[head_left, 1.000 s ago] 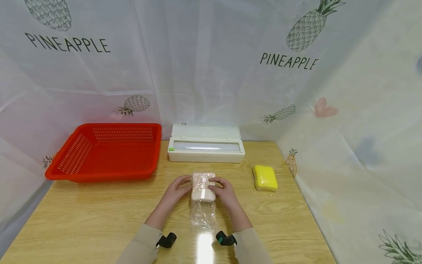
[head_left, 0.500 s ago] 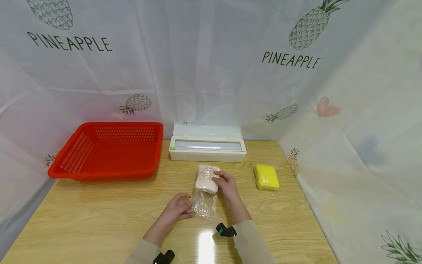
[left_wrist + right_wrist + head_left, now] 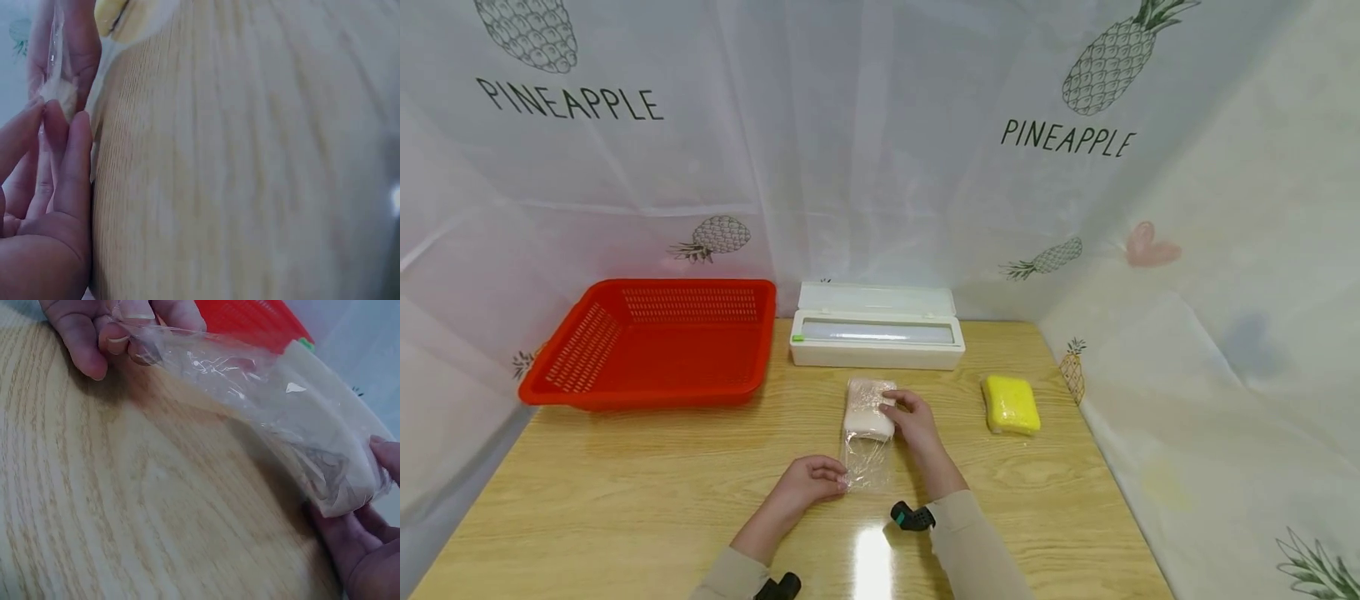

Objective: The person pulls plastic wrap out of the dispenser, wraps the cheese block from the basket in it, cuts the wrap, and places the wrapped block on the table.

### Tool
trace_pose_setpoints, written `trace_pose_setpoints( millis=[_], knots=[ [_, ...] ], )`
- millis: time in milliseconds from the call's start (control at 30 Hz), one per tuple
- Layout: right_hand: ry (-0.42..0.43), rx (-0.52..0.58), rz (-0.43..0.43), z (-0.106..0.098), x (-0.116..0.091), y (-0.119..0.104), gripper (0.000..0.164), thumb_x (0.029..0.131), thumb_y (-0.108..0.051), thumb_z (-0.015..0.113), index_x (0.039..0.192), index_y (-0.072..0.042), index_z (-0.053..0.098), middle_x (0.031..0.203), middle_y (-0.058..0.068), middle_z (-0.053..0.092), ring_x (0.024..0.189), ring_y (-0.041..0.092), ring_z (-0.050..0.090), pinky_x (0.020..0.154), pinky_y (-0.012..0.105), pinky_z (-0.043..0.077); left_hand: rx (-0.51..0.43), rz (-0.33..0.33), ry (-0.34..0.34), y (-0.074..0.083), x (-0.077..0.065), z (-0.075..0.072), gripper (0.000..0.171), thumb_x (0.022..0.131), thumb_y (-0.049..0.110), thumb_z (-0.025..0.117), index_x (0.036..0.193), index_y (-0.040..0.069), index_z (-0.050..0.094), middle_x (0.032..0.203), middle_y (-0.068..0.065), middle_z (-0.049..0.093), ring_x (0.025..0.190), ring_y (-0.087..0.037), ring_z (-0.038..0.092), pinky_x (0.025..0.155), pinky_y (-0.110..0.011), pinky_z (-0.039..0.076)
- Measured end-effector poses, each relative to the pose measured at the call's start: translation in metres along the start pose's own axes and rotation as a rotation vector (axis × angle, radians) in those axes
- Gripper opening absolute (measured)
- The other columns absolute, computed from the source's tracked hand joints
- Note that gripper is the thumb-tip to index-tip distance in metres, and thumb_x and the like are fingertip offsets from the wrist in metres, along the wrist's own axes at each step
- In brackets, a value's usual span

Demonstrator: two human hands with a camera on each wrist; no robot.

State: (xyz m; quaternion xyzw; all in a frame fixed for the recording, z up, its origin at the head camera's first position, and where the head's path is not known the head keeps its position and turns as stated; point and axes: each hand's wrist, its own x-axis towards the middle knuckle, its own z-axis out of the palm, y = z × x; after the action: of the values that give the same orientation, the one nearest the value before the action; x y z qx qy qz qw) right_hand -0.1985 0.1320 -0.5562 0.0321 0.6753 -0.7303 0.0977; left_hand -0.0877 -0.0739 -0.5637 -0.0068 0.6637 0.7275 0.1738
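Note:
A white, rounded block (image 3: 867,408), its exact kind unclear, lies partly wrapped in cling film on the table. My right hand (image 3: 919,427) holds it by its right edge, with thumb and fingers on opposite faces in the right wrist view. From the block's near end a clear tail of cling film (image 3: 868,463) stretches toward me. My left hand (image 3: 808,485) pinches a corner of that tail; in the right wrist view the film (image 3: 219,372) runs taut between both hands, with the block (image 3: 337,434) tilted up off the wood.
A white cling film dispenser (image 3: 877,357) with its lid raised stands behind the block. At the back left is a red plastic basket (image 3: 647,400). A yellow film-wrapped block (image 3: 1011,406) lies to the right. Printed curtains hang around the wooden table (image 3: 647,500).
My left hand has left the block's left side, come nearer to me and taken the film's corner. The block shifted slightly away from me, with my right hand staying on it.

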Motion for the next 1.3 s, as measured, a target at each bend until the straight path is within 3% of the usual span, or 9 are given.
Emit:
trace_pose_setpoints(
  millis=[133, 267, 367, 433, 533, 667, 800, 1000, 1300],
  knots=[
    [-0.074, -0.008, 0.026, -0.002, -0.003, 0.003, 0.037, 0.092, -0.008, 0.067, 0.127, 0.003, 0.060, 0.115, 0.014, 0.059, 0.075, 0.013, 0.062, 0.064, 0.025, 0.054, 0.103, -0.005, -0.015, 0.000, 0.001, 0.000, 0.028, 0.079, -0.001, 0.075, 0.106, -0.008, 0.067, 0.086, -0.006, 0.066, 0.079, -0.015, 0.061, 0.071, -0.025, 0.052],
    [-0.155, 0.012, 0.057, -0.002, -0.014, -0.004, 0.047, 0.096, -0.009, 0.062, 0.140, -0.002, 0.050, 0.133, 0.023, 0.053, 0.079, 0.016, 0.065, 0.068, 0.029, 0.056, 0.117, -0.005, -0.027, -0.001, 0.002, -0.001, 0.029, 0.080, -0.002, 0.075, 0.107, -0.008, 0.066, 0.084, -0.005, 0.064, 0.078, -0.015, 0.060, 0.069, -0.024, 0.052],
    [-0.158, -0.035, 0.035, -0.002, -0.030, -0.016, 0.050, 0.095, -0.008, 0.062, 0.143, -0.001, 0.047, 0.147, 0.024, 0.040, 0.103, 0.024, 0.062, 0.078, 0.029, 0.053, 0.120, -0.008, -0.035, -0.001, 0.003, 0.000, 0.030, 0.079, -0.002, 0.074, 0.108, -0.008, 0.066, 0.084, -0.004, 0.063, 0.078, -0.015, 0.059, 0.068, -0.024, 0.052],
    [-0.141, -0.055, 0.015, -0.004, -0.039, -0.019, 0.050, 0.095, -0.007, 0.061, 0.142, 0.001, 0.047, 0.151, 0.023, 0.032, 0.121, 0.033, 0.052, 0.085, 0.029, 0.050, 0.112, -0.009, -0.047, 0.000, 0.004, 0.000, 0.030, 0.080, -0.003, 0.073, 0.109, -0.008, 0.065, 0.085, -0.005, 0.063, 0.078, -0.015, 0.059, 0.069, -0.025, 0.053],
    [-0.132, 0.003, 0.012, -0.008, -0.048, -0.008, 0.051, 0.094, -0.006, 0.062, 0.142, 0.002, 0.046, 0.150, 0.025, 0.034, 0.129, 0.037, 0.044, 0.087, 0.029, 0.050, 0.091, -0.003, -0.071, 0.002, 0.003, 0.002, 0.031, 0.080, -0.006, 0.071, 0.110, -0.010, 0.064, 0.086, -0.006, 0.063, 0.079, -0.015, 0.061, 0.072, -0.026, 0.054],
    [-0.191, 0.011, 0.020, -0.014, -0.065, 0.004, 0.054, 0.094, -0.005, 0.062, 0.144, 0.000, 0.043, 0.145, 0.031, 0.038, 0.105, 0.029, 0.061, 0.083, 0.034, 0.055, 0.034, -0.025, -0.099, 0.002, 0.001, 0.002, 0.031, 0.081, -0.008, 0.067, 0.112, -0.013, 0.061, 0.089, -0.010, 0.062, 0.079, -0.017, 0.064, 0.072, -0.033, 0.057],
    [-0.237, -0.111, 0.005, -0.018, -0.083, 0.004, 0.050, 0.093, -0.008, 0.065, 0.139, 0.002, 0.050, 0.132, 0.032, 0.050, 0.094, 0.024, 0.066, 0.079, 0.034, 0.056, 0.000, -0.058, -0.117, 0.002, 0.001, 0.001, 0.031, 0.082, -0.007, 0.066, 0.112, -0.013, 0.060, 0.089, -0.010, 0.060, 0.079, -0.020, 0.065, 0.071, -0.039, 0.058],
    [-0.271, -0.093, 0.080, -0.019, -0.100, 0.006, 0.040, 0.092, -0.004, 0.064, 0.128, 0.011, 0.056, 0.105, 0.026, 0.067, 0.078, 0.028, 0.070, 0.066, 0.038, 0.058, -0.037, -0.055, -0.147, -0.002, 0.002, -0.003, 0.031, 0.080, -0.011, 0.066, 0.110, -0.015, 0.060, 0.085, -0.008, 0.057, 0.080, -0.019, 0.066, 0.074, -0.037, 0.057],
    [-0.236, -0.071, 0.075, -0.026, -0.109, 0.013, 0.024, 0.085, 0.009, 0.066, 0.107, 0.020, 0.063, 0.090, 0.027, 0.069, 0.077, 0.035, 0.071, 0.066, 0.039, 0.058, 0.004, -0.037, -0.139, 0.000, -0.001, 0.000, 0.027, 0.081, -0.011, 0.067, 0.107, -0.018, 0.062, 0.083, -0.008, 0.060, 0.078, -0.017, 0.065, 0.075, -0.035, 0.057]
  ],
)
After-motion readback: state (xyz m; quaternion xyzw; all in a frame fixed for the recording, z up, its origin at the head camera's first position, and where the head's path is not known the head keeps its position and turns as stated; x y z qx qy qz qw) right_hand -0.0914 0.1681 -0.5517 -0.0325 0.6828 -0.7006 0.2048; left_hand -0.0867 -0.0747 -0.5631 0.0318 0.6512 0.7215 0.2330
